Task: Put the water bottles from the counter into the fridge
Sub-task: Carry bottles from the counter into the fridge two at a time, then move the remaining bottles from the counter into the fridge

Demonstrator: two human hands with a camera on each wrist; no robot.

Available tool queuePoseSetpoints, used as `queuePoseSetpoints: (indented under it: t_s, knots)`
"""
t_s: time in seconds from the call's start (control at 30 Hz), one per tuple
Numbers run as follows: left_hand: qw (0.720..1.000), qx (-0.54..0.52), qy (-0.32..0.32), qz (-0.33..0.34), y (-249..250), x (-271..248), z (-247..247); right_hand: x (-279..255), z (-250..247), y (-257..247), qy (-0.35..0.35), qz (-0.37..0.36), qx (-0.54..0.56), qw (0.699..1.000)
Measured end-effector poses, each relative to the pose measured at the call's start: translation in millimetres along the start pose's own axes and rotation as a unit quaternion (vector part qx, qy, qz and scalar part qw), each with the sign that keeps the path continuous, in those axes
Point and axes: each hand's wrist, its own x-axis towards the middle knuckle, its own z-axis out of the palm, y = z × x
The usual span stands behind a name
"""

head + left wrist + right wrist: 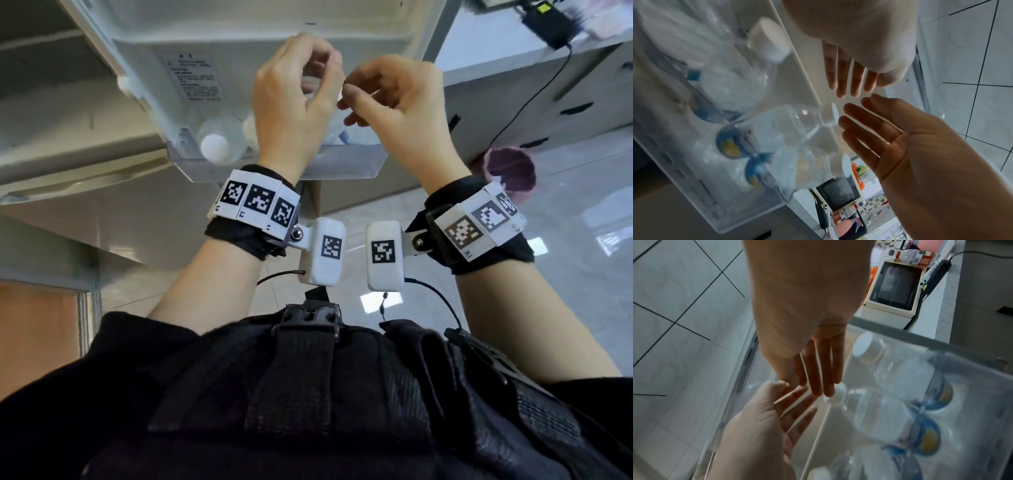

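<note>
Three clear water bottles with white caps stand in the clear door shelf (694, 178) of the open fridge: one (731, 84), a middle one (789, 128) and a third (807, 168). The head view shows one cap (214, 145) left of my wrists. My left hand (301, 96) and right hand (394, 102) hover close together above the shelf (342, 164), and neither holds anything. Seen from the wrists, the fingers are straight and relaxed. My right hand's fingertips (824, 391) lie beside the middle bottle's cap (838, 395); whether they touch is unclear.
The white fridge door (205, 51) fills the upper left. A counter to the right carries a small cream appliance (894, 292), a black adapter (548, 27) with its cable, and clutter. A purple-lined bin (510, 171) stands on the tiled floor.
</note>
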Motion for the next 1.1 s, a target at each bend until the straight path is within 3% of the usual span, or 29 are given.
queuePoseSetpoints:
  t_s: [0.13, 0.33, 0.57, 0.8, 1.1]
  knots:
    - [0.999, 0.005, 0.009, -0.035, 37.3, -16.0, 56.9, -22.7, -64.5, 23.6, -0.023, 0.034, -0.009, 0.999]
    - [0.996, 0.018, -0.013, -0.081, 81.5, -41.9, 149.6, -53.8, -159.6, 80.1, -0.002, 0.094, -0.052, 0.994]
    - [0.989, 0.045, -0.069, -0.124, 101.3, -46.2, 228.9, -60.5, -225.8, 130.5, -0.002, 0.121, -0.080, 0.989]
    - [0.983, 0.034, -0.063, -0.169, 86.4, -0.9, 297.7, -1.4, -262.2, 182.6, 0.001, 0.129, -0.082, 0.988]
    - [0.964, 0.070, -0.069, -0.246, 32.7, 90.6, 389.3, 118.0, -301.0, 261.6, -0.016, 0.161, -0.071, 0.984]
